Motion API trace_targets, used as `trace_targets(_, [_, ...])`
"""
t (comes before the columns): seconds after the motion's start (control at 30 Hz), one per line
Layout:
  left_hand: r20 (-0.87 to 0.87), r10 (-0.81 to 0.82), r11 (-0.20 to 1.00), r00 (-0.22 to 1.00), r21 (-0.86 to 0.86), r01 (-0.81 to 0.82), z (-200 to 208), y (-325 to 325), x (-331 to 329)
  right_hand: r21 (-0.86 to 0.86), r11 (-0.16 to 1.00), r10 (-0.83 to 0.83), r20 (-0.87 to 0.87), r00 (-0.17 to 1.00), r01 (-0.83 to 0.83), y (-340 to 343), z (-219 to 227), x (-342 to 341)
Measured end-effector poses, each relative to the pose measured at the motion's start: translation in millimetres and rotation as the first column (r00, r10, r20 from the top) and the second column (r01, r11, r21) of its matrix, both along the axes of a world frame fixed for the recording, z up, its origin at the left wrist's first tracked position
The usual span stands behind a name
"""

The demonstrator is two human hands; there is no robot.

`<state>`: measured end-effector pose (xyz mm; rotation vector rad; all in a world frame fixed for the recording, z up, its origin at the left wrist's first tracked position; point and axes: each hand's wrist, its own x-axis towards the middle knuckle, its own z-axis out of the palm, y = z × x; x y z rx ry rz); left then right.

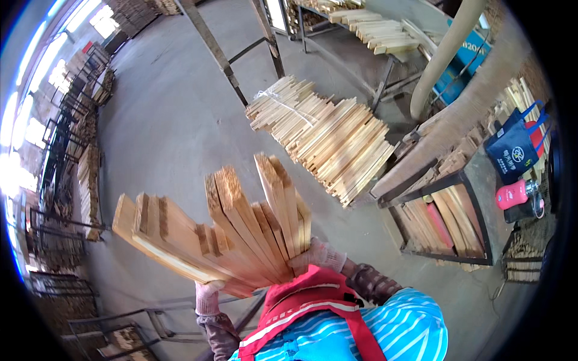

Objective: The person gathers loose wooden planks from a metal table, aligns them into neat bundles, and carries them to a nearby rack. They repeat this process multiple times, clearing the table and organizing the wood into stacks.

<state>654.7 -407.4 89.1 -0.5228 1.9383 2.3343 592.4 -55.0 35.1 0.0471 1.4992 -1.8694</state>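
Observation:
In front of my body I carry an armful of wooden boards (241, 234), their uneven ends fanned upward and away from me. My left hand (209, 290), in a pale knit glove, is closed around the lower left side of the boards. On the right side my gloved right hand (322, 256) presses and grips the bundle's edge. Part of both hands' fingers is hidden behind the wood. The lower ends of the boards rest near my red apron (310, 289).
A row of thin wooden strips (337, 141), partly tied with white string, lies ahead. Further back a bench (385, 33) bears more strips. At right stand a thick hose (445, 54), a wood-filled metal frame (490, 228), a blue bag (512, 147) and a pink bottle (512, 195). Racks (66, 144) line the left.

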Motion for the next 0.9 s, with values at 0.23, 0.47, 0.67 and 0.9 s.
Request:
trace_targets(0.23, [-0.016,-0.243,0.966,0.970,-0.095,0.241,2,-30,-258,-0.362,0.866,-0.371,-0.004,0.929,0.344,-53,-116,-160])
trace_targets(0.47, [0.101,-0.301,0.924,0.948,-0.214,0.316,-26,22,-521,-0.146,0.867,-0.491,-0.094,0.866,0.476,-30,-135,-355])
trace_targets(0.67, [0.365,-0.681,0.673,0.635,-0.030,0.739,-113,81,-762,0.036,0.750,-0.662,0.047,0.748,0.661,27,-159,-477])
trace_targets(0.9, [0.465,-0.776,0.504,0.425,0.053,0.862,-256,236,-931,0.324,0.712,-0.689,0.158,0.707,0.622,90,-277,-574])
